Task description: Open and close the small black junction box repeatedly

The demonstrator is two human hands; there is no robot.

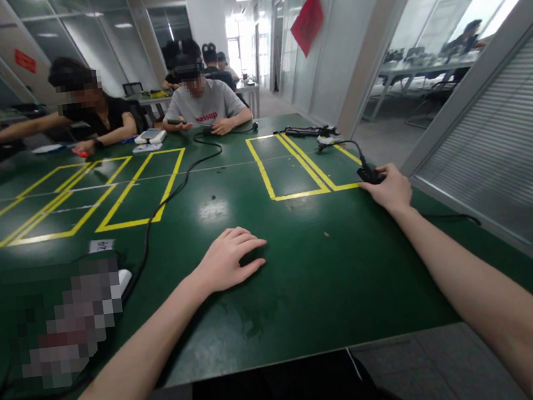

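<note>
My left hand [229, 259] rests palm down on the green tabletop [280, 320], thumb and fingers apart, holding nothing. At the right edge of the table, my right hand [390, 189] is closed around a small black plug-like piece [370, 174]. Its exact kind is hard to make out, as my fingers cover part of it. A thin black cord [354, 145] curves from its top toward a small white item [327, 139] and a folded black stand-like object [309, 131]. Another dark cord [451, 216] runs out behind my right wrist.
Yellow tape rectangles [271, 180] mark the tabletop. A long black cable [180, 184] snakes across it to a blurred-out object [75, 318] at left, near a white label [101, 245]. Opposite sit co-workers, one in a grey shirt [207, 101]. A glass partition [504, 134] stands at right.
</note>
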